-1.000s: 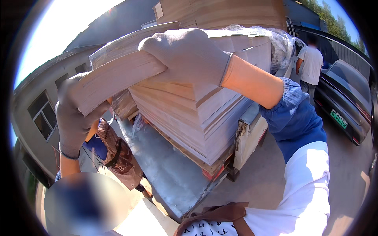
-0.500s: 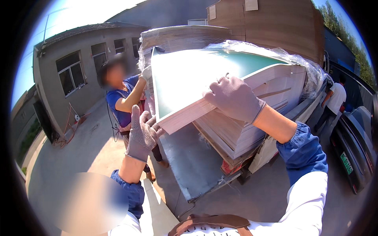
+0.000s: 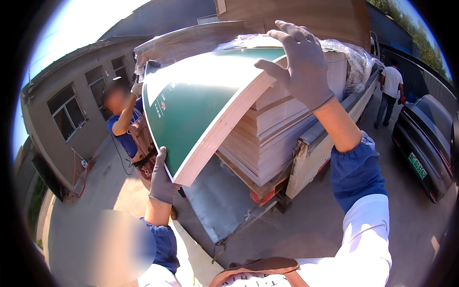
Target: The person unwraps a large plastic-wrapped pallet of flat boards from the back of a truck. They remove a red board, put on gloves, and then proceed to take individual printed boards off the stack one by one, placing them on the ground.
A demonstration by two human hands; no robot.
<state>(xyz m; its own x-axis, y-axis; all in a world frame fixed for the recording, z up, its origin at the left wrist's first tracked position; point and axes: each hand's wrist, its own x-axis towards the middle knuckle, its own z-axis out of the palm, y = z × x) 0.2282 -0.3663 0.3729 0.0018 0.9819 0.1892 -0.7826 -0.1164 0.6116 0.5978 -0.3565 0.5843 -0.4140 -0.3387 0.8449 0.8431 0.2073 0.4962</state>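
A thick bundle of large paper or board sheets with a green printed top point(image 3: 191, 115) is lifted and bowed at its near left corner. My left hand point(image 3: 163, 181), in a grey glove, grips that corner, thumb upright along the edge and fingers partly hidden. Beside the bundle's near right edge, my gloved right hand point(image 3: 306, 69) is raised with its fingers spread, holding nothing; I cannot tell if the palm touches the edge. Under the bundle lies a tall stack of pale sheets point(image 3: 277, 143). A co-worker's gloved hand point(image 3: 137, 87) is at the bundle's far left edge.
The stack rests on a wooden pallet point(image 3: 282, 179) on a truck bed, beside a grey metal plate point(image 3: 220, 201). Loose clear plastic wrap point(image 3: 358, 69) hangs at the back right. A person in white point(image 3: 392, 83) stands near a dark car point(image 3: 423, 143). A building point(image 3: 69, 112) is at left.
My right hand has let go of the bundle's near edge and opened, rising rightward. My left hand has closed on the corner. The bundle's left part has tilted, its corner lower and further left.
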